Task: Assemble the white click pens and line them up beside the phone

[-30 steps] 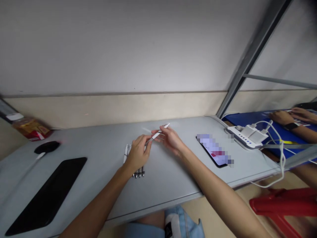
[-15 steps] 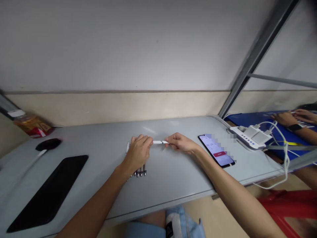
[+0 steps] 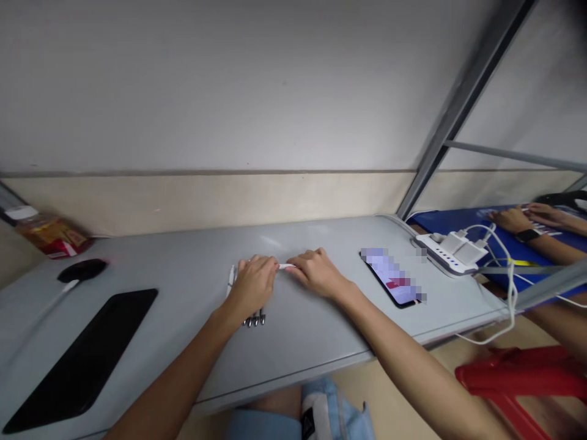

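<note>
A thin white pen-like stick [image 3: 287, 266] spans the gap between my two hands, low over the grey desk. Its left end is in the closed fingers of my left hand [image 3: 255, 282]. My right hand [image 3: 317, 272] has its fingers closed on the right end. Under and beside my left hand lie several small parts with metal cone tips [image 3: 255, 320], partly hidden by the hand. White pieces [image 3: 230, 280] show just left of that hand.
A phone [image 3: 392, 278] and a power strip [image 3: 447, 253] with cables are at the right. At the left are a black mat [image 3: 85, 360], a round black pad [image 3: 82, 270] and a bottle [image 3: 50, 235]. Another person's hands [image 3: 513, 221] are at the far right.
My right hand has come closer to my left and turned more palm-down, so less of the white stick shows. The whole view has shifted slightly.
</note>
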Demonstrator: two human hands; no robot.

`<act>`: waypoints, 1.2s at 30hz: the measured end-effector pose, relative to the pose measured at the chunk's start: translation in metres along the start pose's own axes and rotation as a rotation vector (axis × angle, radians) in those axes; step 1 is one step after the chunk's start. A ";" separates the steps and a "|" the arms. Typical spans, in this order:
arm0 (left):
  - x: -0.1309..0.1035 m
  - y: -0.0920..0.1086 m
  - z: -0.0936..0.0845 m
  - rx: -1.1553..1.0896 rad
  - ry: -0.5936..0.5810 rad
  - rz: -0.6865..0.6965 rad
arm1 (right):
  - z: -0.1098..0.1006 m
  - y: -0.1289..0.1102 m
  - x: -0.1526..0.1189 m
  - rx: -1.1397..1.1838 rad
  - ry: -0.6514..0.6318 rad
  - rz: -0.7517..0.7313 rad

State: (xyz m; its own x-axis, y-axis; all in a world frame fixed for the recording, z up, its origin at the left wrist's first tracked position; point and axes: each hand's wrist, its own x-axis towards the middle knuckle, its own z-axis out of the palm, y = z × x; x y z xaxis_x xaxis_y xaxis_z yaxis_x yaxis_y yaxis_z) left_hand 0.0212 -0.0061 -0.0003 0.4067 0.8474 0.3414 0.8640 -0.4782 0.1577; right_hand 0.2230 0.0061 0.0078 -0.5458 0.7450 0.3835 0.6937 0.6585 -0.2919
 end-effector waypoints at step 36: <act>-0.007 0.003 0.001 -0.007 -0.051 0.082 | 0.003 -0.011 -0.003 -0.051 -0.084 0.023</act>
State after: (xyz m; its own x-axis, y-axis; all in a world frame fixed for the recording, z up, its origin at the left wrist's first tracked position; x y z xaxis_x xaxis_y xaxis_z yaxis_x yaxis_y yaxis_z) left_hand 0.0213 -0.0129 -0.0031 0.4910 0.8157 0.3058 0.8251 -0.5481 0.1372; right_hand 0.2159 -0.0029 0.0067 -0.5650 0.7679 0.3020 0.7284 0.6361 -0.2546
